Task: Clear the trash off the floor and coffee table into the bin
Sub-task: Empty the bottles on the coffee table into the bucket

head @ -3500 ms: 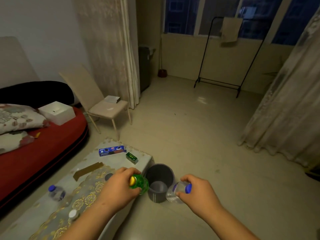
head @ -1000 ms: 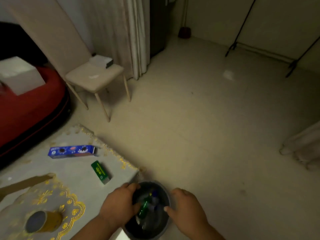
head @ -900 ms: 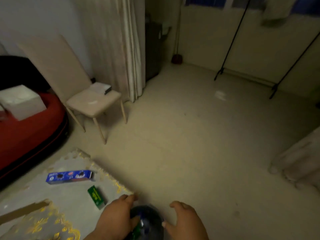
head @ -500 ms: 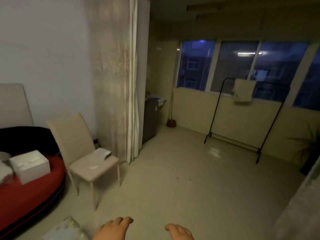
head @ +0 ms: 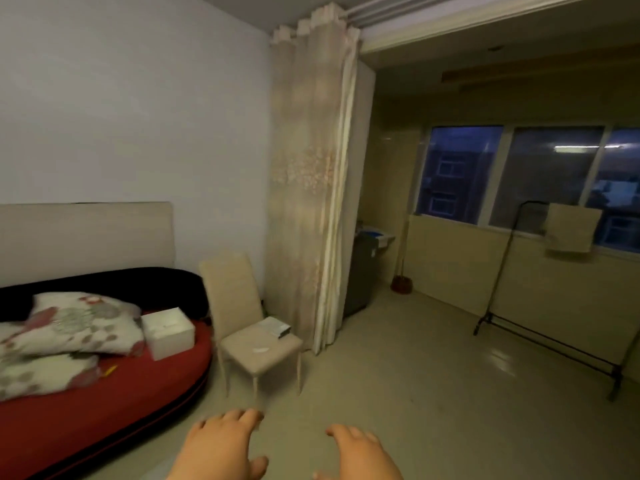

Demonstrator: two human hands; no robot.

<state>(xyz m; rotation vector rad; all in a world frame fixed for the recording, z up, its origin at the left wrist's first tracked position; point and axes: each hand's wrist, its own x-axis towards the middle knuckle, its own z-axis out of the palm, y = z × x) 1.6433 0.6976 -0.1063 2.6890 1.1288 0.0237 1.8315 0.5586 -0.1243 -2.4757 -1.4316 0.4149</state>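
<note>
— Hands?
— Left hand (head: 218, 448) and right hand (head: 363, 455) are low in view, palms down, fingers loosely spread, holding nothing, above the floor (head: 415, 393).
— And the bin, the coffee table?
— Both outside the view; position cannot be told. A chair (head: 256, 344) stands beside the red sofa (head: 86, 420).

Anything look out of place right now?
Nothing spilled or broken. A white box sits on the sofa beside the pillows, and a small box lies at the chair seat's far corner. Left hand and right hand hold nothing.
</note>
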